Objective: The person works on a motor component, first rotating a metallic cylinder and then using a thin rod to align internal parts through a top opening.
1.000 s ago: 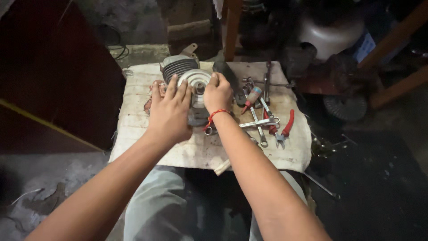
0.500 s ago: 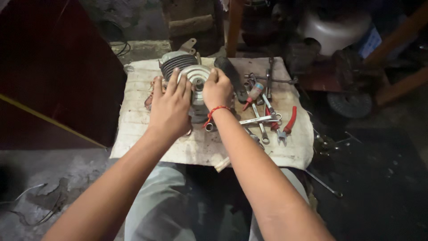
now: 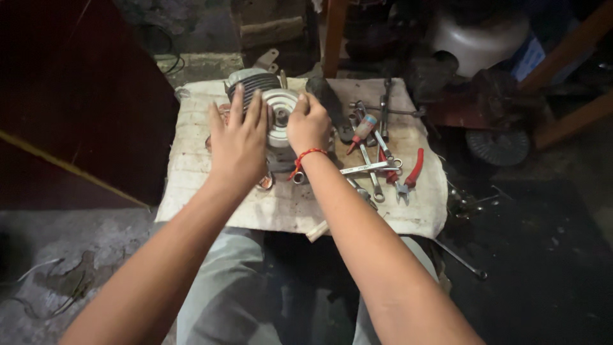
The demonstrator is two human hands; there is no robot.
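Observation:
A small grey engine with cooling fins and a round silver flywheel sits on a dirty white cloth. My left hand lies flat on the engine's left side, fingers spread against the flywheel's edge. My right hand, with a red thread band at the wrist, curls its fingers on the flywheel's right rim. The engine's lower body is hidden under both hands.
Several wrenches, a red-handled screwdriver and red-handled pliers lie on the cloth to the right. A dark handle rests behind my right hand. A dark red panel stands at left; machine clutter at back right.
Both hands stay on the engine. My right hand has shifted slightly around the flywheel rim; the view has moved a little.

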